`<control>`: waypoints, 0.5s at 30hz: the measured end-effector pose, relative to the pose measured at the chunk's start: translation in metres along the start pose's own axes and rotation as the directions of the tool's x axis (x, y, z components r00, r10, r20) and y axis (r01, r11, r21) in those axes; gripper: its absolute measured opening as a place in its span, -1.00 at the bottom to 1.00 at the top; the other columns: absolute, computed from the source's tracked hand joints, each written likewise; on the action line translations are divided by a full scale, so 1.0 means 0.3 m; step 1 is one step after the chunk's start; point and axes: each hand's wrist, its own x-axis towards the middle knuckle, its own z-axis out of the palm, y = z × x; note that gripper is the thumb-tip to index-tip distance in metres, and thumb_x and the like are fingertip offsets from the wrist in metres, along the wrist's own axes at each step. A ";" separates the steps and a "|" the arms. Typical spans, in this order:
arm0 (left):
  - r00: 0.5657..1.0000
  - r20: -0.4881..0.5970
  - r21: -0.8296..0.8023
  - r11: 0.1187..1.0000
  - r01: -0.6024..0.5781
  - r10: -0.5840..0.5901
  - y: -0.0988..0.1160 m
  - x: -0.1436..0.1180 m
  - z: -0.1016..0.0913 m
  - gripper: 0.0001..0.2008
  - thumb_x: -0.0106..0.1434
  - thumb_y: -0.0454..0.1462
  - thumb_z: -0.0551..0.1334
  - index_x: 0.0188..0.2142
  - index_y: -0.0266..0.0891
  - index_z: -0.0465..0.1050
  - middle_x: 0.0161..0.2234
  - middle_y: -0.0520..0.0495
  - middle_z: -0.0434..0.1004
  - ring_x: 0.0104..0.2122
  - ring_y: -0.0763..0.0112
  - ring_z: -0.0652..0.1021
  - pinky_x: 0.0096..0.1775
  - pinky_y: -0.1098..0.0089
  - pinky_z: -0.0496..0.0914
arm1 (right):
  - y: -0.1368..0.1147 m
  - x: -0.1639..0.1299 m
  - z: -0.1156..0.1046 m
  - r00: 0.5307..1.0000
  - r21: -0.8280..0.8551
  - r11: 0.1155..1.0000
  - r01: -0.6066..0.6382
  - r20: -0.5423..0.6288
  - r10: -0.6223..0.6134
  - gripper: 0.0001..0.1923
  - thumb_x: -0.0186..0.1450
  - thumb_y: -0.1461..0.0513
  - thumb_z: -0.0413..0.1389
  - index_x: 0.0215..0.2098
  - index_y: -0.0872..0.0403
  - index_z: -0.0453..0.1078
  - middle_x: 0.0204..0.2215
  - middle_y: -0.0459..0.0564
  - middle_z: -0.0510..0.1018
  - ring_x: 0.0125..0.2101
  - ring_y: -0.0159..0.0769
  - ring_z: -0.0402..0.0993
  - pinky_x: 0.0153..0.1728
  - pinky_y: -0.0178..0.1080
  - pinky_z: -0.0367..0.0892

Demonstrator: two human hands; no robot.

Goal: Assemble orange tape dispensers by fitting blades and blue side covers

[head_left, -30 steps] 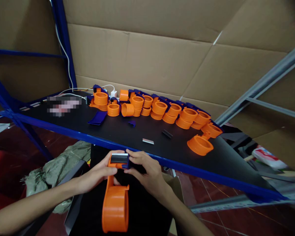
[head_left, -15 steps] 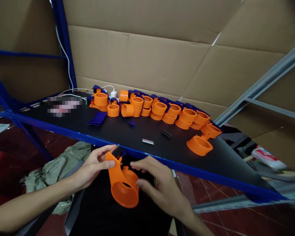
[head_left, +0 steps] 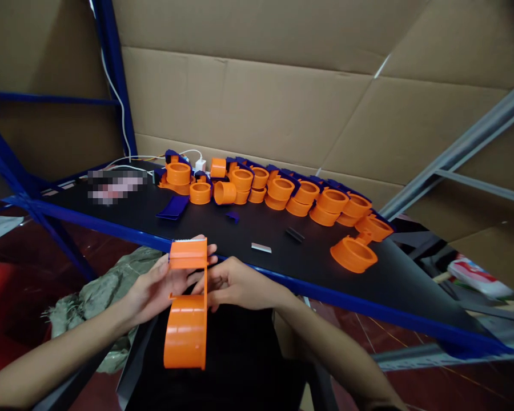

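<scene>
An orange tape dispenser (head_left: 185,334) is held upright in front of my lap, its toothed cutting edge at the top and its round hub at the bottom. My left hand (head_left: 165,288) is behind its head, the thumb by the left side and fingertips showing past the right edge. From the right, my right hand (head_left: 240,285) grips the flat side plate between head and hub; some of its fingers are hidden behind the plate. Just beyond the hands, a small pale strip (head_left: 261,248) and a dark strip (head_left: 294,234) lie on the black tabletop (head_left: 223,234).
Several orange and dark-blue tape dispensers (head_left: 280,185) stand in a stacked row at the back. A single dispenser (head_left: 353,254) lies at the right. Blue pieces (head_left: 173,207), a white plug (head_left: 200,165) and cables are on the left half. A blue metal edge (head_left: 325,291) borders the table front.
The dispenser has turned so its side plate faces right and its hub hangs lower left. My right hand has moved left from beside the hub and closed on the plate.
</scene>
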 end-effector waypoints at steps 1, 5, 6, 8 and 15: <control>1.000 -0.001 -0.005 1.000 -0.005 0.005 0.002 -0.002 -0.013 -0.23 0.08 -0.04 0.43 0.25 -0.19 0.33 0.23 -0.29 0.40 0.22 -0.13 0.38 0.18 0.03 0.28 | -0.012 0.018 -0.033 0.996 -0.100 0.995 0.025 0.092 -0.016 -0.76 0.26 0.10 0.26 -0.21 0.09 0.59 -0.37 -0.09 0.66 -0.40 -0.36 0.60 -0.35 -0.38 0.46; 0.999 -0.051 0.010 1.000 0.018 -0.018 0.001 0.001 -0.051 -0.20 0.06 -0.19 0.44 0.28 -0.15 0.28 0.11 -0.22 0.55 0.11 -0.06 0.51 0.16 0.09 0.32 | -0.061 0.130 -0.181 0.963 -0.548 0.819 0.173 0.268 -0.024 -0.89 0.24 0.29 0.25 -0.28 0.03 0.63 -0.38 -0.14 0.67 -0.37 -0.38 0.58 -0.30 -0.41 0.40; 0.997 -0.066 0.029 0.999 0.030 -0.028 -0.003 0.003 -0.054 -0.23 0.07 -0.23 0.43 0.27 -0.13 0.30 0.11 -0.21 0.54 0.07 -0.04 0.54 0.13 0.08 0.35 | -0.066 0.172 -0.209 0.977 -0.660 0.733 0.165 0.210 -0.031 -0.86 0.24 0.34 0.23 -0.29 0.04 0.63 -0.37 -0.12 0.67 -0.37 -0.37 0.57 -0.30 -0.39 0.39; 0.995 -0.080 0.071 0.995 0.066 -0.060 -0.014 0.006 -0.055 -0.30 0.09 -0.29 0.41 0.24 -0.11 0.34 0.13 -0.21 0.51 -0.02 0.00 0.58 0.06 0.04 0.41 | -0.059 0.270 -0.243 0.995 -0.821 0.565 0.089 0.044 -0.093 -0.74 0.22 0.43 0.17 -0.20 0.07 0.61 -0.26 -0.04 0.67 -0.29 -0.29 0.57 -0.28 -0.32 0.37; 0.991 0.002 0.147 0.980 0.131 -0.133 -0.029 0.002 -0.021 -0.39 0.05 -0.30 0.42 0.14 -0.19 0.45 0.08 -0.24 0.51 0.05 -0.04 0.50 0.09 0.06 0.37 | 0.054 0.555 -0.228 0.963 -0.928 0.358 0.101 0.000 -0.271 -0.45 0.19 0.57 0.09 0.10 0.12 0.45 0.01 0.10 0.56 -0.01 -0.17 0.45 -0.07 -0.20 0.32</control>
